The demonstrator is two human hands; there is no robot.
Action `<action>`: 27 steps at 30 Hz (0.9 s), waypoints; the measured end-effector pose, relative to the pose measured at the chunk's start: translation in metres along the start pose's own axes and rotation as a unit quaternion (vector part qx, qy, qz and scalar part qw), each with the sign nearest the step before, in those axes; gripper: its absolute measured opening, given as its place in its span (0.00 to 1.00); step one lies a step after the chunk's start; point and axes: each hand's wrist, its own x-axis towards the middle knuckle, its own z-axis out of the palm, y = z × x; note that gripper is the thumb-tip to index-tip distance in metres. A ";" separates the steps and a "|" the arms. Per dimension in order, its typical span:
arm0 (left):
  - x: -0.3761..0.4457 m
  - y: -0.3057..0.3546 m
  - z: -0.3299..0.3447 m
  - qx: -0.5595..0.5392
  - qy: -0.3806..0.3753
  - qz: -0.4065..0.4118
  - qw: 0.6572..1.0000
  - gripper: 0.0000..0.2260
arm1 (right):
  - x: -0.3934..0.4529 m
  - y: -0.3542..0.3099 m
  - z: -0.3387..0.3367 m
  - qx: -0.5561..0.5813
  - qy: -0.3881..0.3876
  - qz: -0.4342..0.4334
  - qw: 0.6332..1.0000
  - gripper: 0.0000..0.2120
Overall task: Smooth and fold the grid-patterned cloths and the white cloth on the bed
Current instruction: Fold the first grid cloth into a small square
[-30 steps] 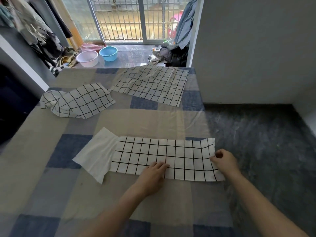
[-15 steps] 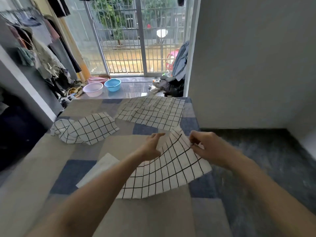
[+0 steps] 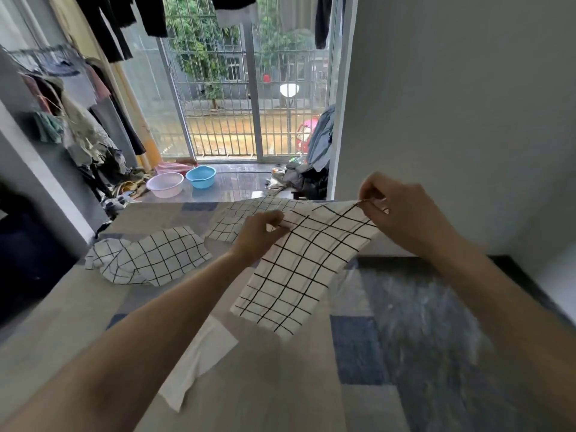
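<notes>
1. The right hand (image 3: 402,213) pinches the far right corner of the held grid cloth (image 3: 299,263) between thumb and fingertips, lifted clear of the bed (image 3: 78,322). The pinch looks shallow, right at the hem; a tug could pull the corner free and drop that side.
2. The left hand (image 3: 260,233) is closed on the same top edge, left of the right hand. The edge between them looks slack in places, so if the hands are not level the fold may come out skewed.
3. The held grid cloth hangs toward the bed with its lower end just above the bedspread. Laid down quickly, that loose end could tuck under itself and crease.
4. The white cloth (image 3: 199,360) lies flat on the bed, below and left of the held grid cloth. The hanging end could drag across it and rumple it.
5. Farther from the held grid cloth, a crumpled grid cloth (image 3: 146,260) lies to the left and a flatter grid cloth (image 3: 237,216) sits behind the left hand. Both appear unfolded; a wide swing might catch the nearer one.
</notes>
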 end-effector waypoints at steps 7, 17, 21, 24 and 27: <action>-0.004 0.003 -0.020 0.046 0.081 0.024 0.995 0.07 | -0.035 -0.022 0.010 0.014 0.005 -0.035 0.999 0.07; -0.114 -0.066 0.021 0.170 -0.096 -0.194 0.961 0.23 | -0.170 -0.046 0.072 0.046 -0.149 -0.129 0.979 0.03; -0.174 -0.074 0.053 0.140 -0.221 -0.256 0.931 0.28 | -0.240 -0.052 0.113 0.001 -0.228 -0.099 0.969 0.05; -0.222 -0.075 0.062 0.162 -0.296 -0.229 0.913 0.25 | -0.282 -0.054 0.141 -0.005 -0.268 -0.090 0.959 0.08; -0.262 -0.069 0.060 0.242 -0.290 -0.180 0.908 0.24 | -0.317 -0.062 0.154 -0.004 -0.316 -0.055 0.947 0.05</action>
